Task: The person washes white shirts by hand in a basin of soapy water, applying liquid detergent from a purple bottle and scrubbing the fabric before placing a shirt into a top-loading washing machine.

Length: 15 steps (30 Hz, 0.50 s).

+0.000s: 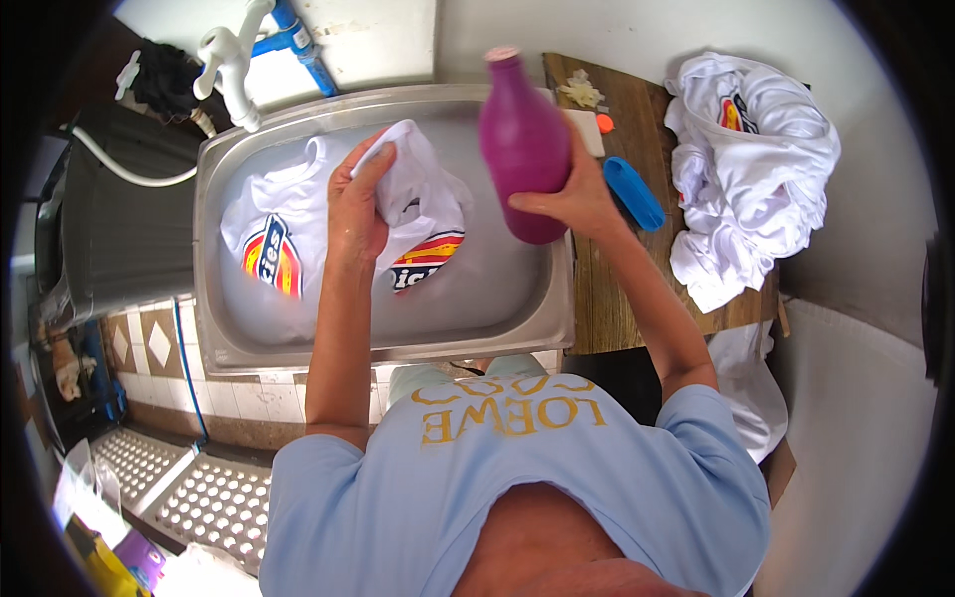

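While the left hand (360, 214) pinches a raised fold of the white printed garment (410, 174) between thumb and fingers, I can see from my end the right hand (579, 199) wrapped around a purple bottle (522, 144), held over the right side of the metal sink (288, 359); the garment's lower part lies in cloudy water (477, 298), with crumpled white clothing (761, 184) on the wooden counter (617, 313) to the right
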{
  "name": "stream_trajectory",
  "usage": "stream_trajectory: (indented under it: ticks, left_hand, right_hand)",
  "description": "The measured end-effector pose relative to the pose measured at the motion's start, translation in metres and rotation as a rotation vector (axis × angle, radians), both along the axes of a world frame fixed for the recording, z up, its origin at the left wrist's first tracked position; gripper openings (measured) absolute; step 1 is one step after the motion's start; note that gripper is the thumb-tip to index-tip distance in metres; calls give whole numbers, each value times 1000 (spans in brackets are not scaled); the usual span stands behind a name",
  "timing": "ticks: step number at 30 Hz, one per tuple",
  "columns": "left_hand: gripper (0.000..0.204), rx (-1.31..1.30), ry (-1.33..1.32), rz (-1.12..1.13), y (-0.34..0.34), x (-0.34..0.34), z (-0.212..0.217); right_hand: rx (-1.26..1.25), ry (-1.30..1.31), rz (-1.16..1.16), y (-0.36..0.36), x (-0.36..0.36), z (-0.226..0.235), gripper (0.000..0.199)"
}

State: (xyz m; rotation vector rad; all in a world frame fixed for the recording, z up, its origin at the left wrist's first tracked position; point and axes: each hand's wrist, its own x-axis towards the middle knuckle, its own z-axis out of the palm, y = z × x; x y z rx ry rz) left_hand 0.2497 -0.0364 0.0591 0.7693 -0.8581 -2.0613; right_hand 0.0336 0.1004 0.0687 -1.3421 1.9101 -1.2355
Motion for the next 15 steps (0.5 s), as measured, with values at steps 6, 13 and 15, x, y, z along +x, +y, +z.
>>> stream_trajectory:
  ticks: [6,13,15]
  left_hand:
    - [32,155,-54,-70,-2,-7,-43]
    - [32,135,-173,-92,-4,-1,-86]
    - [30,-15,-310,-80,-3,8,-99]
  right_hand:
    - [-363,-35,-263,-6,-107,22,97]
    - [-583,255,-493,-49,-233,-38,101]
    - [-670,97,-490,-58,-234,-47,109]
